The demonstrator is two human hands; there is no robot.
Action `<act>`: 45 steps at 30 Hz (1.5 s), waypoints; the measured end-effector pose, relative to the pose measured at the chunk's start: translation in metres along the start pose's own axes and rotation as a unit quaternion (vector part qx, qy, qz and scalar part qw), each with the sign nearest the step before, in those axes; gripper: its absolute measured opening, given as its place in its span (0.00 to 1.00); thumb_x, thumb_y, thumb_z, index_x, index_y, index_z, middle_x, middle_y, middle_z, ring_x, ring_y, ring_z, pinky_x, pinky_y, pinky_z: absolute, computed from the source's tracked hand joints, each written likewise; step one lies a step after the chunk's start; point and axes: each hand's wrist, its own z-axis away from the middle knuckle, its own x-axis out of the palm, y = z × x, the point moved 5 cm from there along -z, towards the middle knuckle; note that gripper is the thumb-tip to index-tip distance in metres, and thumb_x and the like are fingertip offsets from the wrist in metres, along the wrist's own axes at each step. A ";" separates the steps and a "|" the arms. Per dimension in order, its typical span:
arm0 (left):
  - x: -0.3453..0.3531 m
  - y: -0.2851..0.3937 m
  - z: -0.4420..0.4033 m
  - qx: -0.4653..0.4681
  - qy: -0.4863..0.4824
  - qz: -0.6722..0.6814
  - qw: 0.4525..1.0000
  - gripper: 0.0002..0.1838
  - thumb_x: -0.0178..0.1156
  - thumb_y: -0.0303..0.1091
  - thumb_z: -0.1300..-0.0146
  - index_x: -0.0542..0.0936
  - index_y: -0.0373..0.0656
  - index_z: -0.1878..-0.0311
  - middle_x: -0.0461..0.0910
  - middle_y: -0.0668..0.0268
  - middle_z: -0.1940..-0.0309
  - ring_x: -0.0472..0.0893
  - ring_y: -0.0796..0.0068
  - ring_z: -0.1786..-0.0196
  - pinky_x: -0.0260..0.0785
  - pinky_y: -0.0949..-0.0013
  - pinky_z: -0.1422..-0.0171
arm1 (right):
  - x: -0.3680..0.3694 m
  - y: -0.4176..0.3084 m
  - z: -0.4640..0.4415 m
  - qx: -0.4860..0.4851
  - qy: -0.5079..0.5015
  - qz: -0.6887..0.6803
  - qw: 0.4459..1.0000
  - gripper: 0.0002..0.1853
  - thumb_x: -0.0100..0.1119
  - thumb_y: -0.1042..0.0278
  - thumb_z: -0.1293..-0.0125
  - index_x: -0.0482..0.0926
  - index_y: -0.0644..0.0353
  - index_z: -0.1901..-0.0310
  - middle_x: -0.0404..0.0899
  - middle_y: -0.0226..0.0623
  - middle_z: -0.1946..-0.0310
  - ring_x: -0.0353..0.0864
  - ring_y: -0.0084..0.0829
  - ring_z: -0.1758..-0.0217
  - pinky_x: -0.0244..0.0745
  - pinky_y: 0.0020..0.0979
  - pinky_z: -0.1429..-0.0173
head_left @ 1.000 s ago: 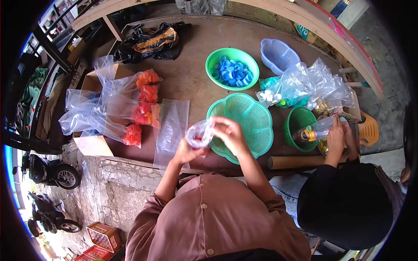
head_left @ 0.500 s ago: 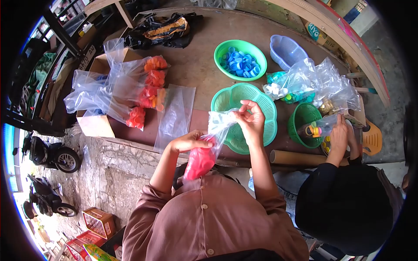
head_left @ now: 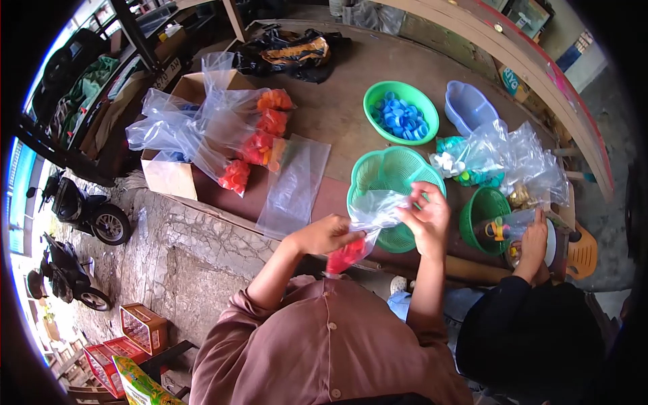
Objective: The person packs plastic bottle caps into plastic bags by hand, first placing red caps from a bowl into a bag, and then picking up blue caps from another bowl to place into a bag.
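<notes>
Clear bag (head_left: 379,208) (top crumpled), red pieces (head_left: 347,256) inside, left hand (head_left: 322,235) gripping, right hand (head_left: 429,220) pinching it

Brn tbl (head_left: 347,101): grn bowl (head_left: 369,111), purp basket (head_left: 467,108), flat clr bag (head_left: 295,192).

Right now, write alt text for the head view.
A person's left hand and right hand hold a clear bag of red pieces near the edge of a table. Beyond sit a pale green basket and a bowl of blue caps; at right, a co-worker's hand holds another bag.
</notes>
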 end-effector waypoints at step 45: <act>-0.100 0.021 0.078 -0.127 -0.150 0.155 0.968 0.15 0.61 0.36 0.43 0.77 0.33 0.59 0.80 0.69 0.68 0.72 0.84 0.63 0.66 0.74 0.55 | 0.117 -0.017 -0.051 0.041 -0.097 -0.072 0.992 0.14 0.57 0.89 0.56 0.66 0.59 0.76 0.68 0.29 0.74 0.71 0.20 0.67 0.71 0.22 0.62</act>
